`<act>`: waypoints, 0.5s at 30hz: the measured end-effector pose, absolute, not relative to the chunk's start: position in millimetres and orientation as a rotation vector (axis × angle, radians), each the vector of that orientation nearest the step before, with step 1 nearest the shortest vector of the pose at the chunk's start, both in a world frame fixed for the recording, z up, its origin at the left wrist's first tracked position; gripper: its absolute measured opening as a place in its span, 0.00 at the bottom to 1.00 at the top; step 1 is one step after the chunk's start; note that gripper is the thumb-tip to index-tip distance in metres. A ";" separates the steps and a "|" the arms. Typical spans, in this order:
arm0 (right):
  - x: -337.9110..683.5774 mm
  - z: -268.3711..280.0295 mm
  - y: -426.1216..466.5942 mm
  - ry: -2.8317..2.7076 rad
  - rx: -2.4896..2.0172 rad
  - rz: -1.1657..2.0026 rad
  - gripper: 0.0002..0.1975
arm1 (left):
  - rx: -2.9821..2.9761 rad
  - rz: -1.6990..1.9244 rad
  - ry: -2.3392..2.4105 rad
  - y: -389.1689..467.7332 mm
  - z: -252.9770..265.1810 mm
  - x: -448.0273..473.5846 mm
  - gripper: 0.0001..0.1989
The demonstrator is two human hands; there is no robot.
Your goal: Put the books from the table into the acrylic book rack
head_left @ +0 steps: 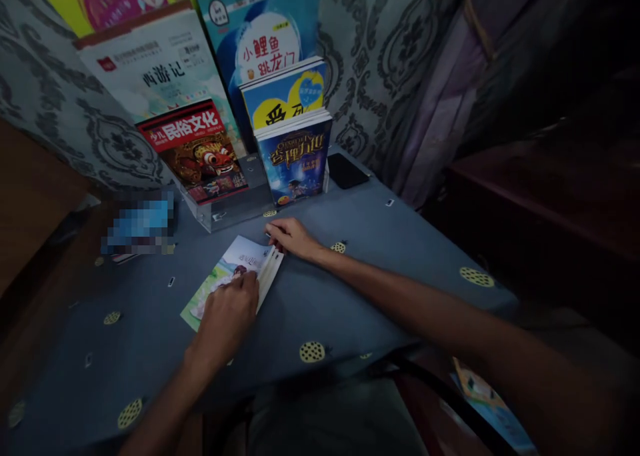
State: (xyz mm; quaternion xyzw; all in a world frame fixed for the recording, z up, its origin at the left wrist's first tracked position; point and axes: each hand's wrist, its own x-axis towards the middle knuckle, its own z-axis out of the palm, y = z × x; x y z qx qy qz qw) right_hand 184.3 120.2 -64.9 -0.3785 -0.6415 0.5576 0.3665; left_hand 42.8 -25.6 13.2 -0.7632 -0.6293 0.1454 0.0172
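The scene is dim, its right side nearly black; the outer edges look soft and stretched, and coarse pixels mask an item (143, 223) at left.

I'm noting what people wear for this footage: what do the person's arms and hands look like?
The left hand and right hand are ungloved. The left forearm and right forearm are bare, with no sleeve, watch or bracelet visible.

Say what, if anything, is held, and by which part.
Cannot be told: left hand lies on the pale book's cover, right hand by its top corner.
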 end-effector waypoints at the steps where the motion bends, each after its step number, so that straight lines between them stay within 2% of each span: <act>1: 184.4 -64.5 120.3 -1.640 -0.975 1.443 0.12 | -2.367 0.447 -1.940 -25.6 12.3 42.3 0.15; 15: 186.6 -60.9 118.3 -1.662 -0.975 1.453 0.12 | -2.310 0.344 -1.923 -25.6 -3.7 60.7 0.17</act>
